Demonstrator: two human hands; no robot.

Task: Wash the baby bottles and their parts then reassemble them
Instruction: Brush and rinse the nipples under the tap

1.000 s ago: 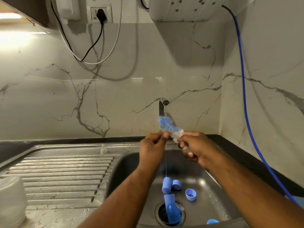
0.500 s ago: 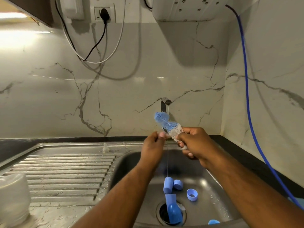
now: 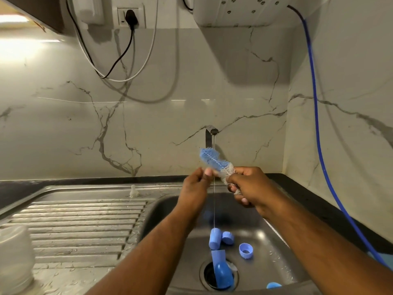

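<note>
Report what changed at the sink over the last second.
The brush slid a little up and left, more of its blue bristles showing, and both hands rose slightly. Nothing taken or released: the right hand still grips it, the left hand pinches at the white bristles. Blue parts in the sink stayed put.

- Warm blown-out glare on wall (image 3: 19, 45) top left, from under cabinet (image 3: 32, 9).
- Elsewhere dim; broad shadow below white unit (image 3: 244, 11).
- Sink (image 3: 276, 241) dark, few glints.
- Edges bowed; tub (image 3: 14, 258) lower left blurred; left hand (image 3: 196, 185) slightly soft.
</note>
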